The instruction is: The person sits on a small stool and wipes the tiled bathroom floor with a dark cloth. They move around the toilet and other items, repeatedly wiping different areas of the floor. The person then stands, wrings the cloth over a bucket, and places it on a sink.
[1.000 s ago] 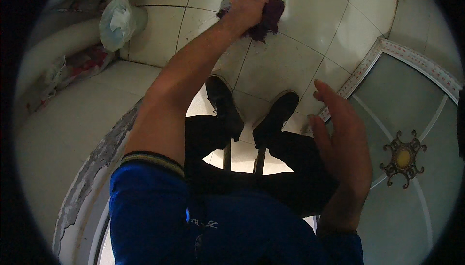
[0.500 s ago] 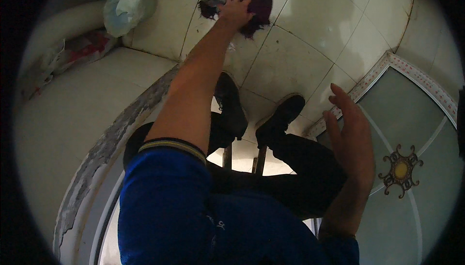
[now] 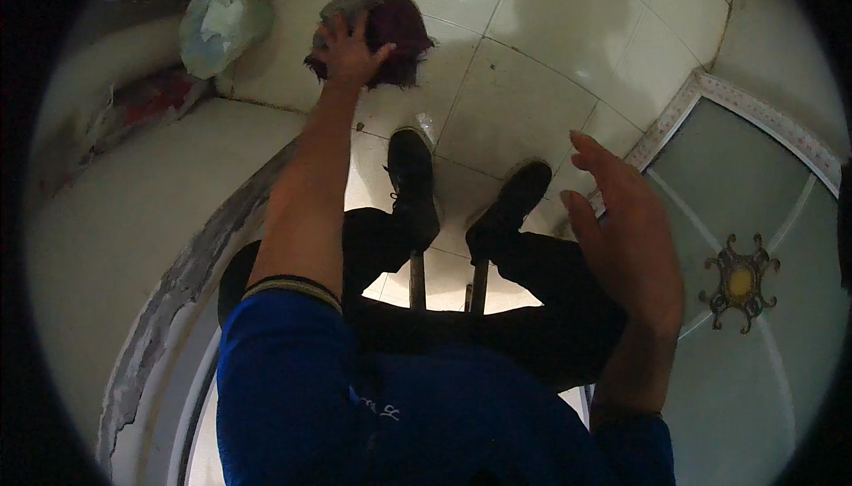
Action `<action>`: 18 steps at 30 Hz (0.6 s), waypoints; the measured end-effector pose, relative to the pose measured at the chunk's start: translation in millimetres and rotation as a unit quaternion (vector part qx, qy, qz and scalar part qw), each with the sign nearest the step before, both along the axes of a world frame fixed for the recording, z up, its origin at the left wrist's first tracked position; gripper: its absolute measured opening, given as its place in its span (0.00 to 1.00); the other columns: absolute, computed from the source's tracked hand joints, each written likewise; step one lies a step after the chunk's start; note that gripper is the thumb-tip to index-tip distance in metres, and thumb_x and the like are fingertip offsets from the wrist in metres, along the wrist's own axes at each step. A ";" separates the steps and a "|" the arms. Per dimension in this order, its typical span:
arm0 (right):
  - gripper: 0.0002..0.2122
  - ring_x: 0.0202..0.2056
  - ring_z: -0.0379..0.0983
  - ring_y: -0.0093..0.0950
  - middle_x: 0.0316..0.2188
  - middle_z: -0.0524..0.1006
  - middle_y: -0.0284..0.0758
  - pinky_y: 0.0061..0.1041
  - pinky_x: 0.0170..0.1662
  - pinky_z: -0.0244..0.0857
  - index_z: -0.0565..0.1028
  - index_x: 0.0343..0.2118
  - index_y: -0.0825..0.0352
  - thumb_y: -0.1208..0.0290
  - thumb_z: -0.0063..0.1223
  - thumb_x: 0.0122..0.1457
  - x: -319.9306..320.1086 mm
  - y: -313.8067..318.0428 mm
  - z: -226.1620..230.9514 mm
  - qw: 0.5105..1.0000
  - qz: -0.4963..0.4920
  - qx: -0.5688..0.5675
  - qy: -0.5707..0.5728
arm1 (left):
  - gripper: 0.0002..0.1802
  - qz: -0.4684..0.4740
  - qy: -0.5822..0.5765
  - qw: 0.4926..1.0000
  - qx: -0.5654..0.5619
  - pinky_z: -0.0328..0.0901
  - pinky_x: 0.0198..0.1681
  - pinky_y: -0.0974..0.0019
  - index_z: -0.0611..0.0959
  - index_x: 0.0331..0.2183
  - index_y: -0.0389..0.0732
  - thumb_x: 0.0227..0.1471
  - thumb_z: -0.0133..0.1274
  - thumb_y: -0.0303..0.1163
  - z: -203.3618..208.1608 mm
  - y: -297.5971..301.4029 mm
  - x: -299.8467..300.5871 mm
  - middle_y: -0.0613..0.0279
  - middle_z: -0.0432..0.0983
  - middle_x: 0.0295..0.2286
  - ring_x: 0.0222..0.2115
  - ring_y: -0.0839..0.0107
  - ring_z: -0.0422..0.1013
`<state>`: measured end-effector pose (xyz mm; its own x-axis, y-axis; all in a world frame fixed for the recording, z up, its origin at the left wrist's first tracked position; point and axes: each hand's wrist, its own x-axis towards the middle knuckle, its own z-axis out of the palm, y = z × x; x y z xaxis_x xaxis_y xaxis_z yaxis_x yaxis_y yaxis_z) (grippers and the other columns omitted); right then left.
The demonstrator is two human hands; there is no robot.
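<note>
My left hand (image 3: 351, 58) lies flat on a shaggy-edged cloth (image 3: 404, 39), grey on one side and dark maroon on the other, on the tiled floor. Its fingers are spread and press the cloth down without closing round it. To the right, my right hand (image 3: 626, 229) hangs in the air, its thumb and fingers apart with nothing between them. Behind that hand stands a frosted glass door panel (image 3: 754, 184) with a metal ornament. A rag of this size is partly covered by my palm.
A lined waste bin (image 3: 213, 26) with white paper in it stands at the far left. Crumpled plastic bags (image 3: 146, 104) lie against the wall below it. A chipped door sill (image 3: 191, 282) curves along my left. My black shoes (image 3: 413, 175) rest on the tiles (image 3: 524, 86).
My left hand has slid the cloth left and slightly nearer across the tiles. The view has shifted a little. My right hand keeps its place in the air, still apart from everything.
</note>
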<state>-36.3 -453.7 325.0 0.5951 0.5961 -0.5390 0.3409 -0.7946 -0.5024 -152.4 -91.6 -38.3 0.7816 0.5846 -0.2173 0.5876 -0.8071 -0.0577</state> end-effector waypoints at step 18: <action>0.26 0.53 0.77 0.44 0.50 0.80 0.44 0.41 0.58 0.69 0.69 0.64 0.63 0.74 0.59 0.62 14.8 -14.1 -3.1 1.000 -0.006 0.002 -0.002 | 0.44 -0.172 -0.056 0.974 -0.137 0.51 0.63 0.21 0.67 0.68 0.59 0.52 0.64 0.52 -26.4 -157.2 65.1 0.50 0.54 0.69 0.67 0.29 0.50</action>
